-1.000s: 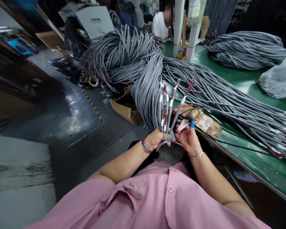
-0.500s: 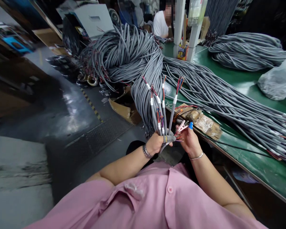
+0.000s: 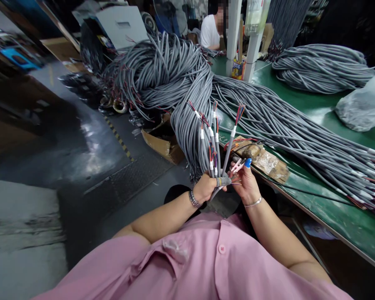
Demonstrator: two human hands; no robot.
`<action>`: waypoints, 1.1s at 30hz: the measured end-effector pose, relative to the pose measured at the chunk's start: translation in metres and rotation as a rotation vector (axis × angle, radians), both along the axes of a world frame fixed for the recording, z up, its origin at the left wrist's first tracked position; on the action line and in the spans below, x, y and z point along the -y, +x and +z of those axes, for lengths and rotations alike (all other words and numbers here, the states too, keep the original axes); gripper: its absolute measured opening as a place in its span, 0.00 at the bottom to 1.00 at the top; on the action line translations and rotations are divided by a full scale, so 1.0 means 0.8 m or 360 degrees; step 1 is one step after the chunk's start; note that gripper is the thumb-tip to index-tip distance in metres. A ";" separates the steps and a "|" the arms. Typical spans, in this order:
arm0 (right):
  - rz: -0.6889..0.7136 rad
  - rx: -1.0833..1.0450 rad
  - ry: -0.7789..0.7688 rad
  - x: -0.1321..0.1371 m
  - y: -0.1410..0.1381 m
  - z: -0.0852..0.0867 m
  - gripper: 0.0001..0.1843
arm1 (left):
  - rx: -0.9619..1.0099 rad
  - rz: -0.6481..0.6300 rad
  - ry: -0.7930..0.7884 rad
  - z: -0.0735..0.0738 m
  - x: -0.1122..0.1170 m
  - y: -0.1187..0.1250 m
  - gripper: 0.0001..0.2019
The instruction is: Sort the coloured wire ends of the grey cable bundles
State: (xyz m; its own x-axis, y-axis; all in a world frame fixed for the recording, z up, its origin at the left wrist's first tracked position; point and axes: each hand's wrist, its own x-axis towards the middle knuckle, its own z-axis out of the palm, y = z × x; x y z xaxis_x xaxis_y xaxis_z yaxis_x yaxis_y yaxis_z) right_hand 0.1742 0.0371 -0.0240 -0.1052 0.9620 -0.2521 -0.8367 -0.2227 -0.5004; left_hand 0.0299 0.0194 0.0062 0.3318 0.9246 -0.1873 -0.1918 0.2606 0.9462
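Note:
My left hand (image 3: pixel 206 187) is closed round a bunch of grey cables (image 3: pixel 205 152) that stand up from the fist in a fan. Coloured wires come out of their white-banded ends. A grey cover is on the left thumb, beside thin bare-ended wires (image 3: pixel 236 182) that point to the right. My right hand (image 3: pixel 246 183), with a blue cover on one fingertip, is just right of those wires. Its fingers are closed on a small pale-pink tool (image 3: pixel 236 167), perhaps a clip; its lower part is hidden by the fingers.
A wooden block (image 3: pixel 265 160) with tape lies at the near edge of the green table (image 3: pixel 326 221). Long grey cables (image 3: pixel 287 121) cover much of the table, and a cable heap (image 3: pixel 162 71) hangs off its left end. An open carton (image 3: pixel 161 143) stands below. Another person (image 3: pixel 210 33) is behind.
The bunch has tilted slightly to the right, its rightmost cable leaning further out. My right hand has moved slightly left, nearer the left thumb, with the pink tool still in it.

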 end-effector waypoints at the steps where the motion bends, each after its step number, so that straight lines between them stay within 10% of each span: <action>1: -0.0011 0.0012 0.0004 0.001 -0.001 0.000 0.17 | -0.0009 0.0007 0.0006 -0.001 0.000 0.000 0.12; 18: 0.0217 0.0037 0.0173 0.018 0.016 0.010 0.18 | 0.0147 -0.0052 -0.0147 -0.001 0.006 -0.019 0.16; 33: -0.0536 0.0861 0.0303 0.016 0.000 -0.003 0.20 | 0.0283 -0.0429 -0.0154 0.008 -0.029 -0.013 0.11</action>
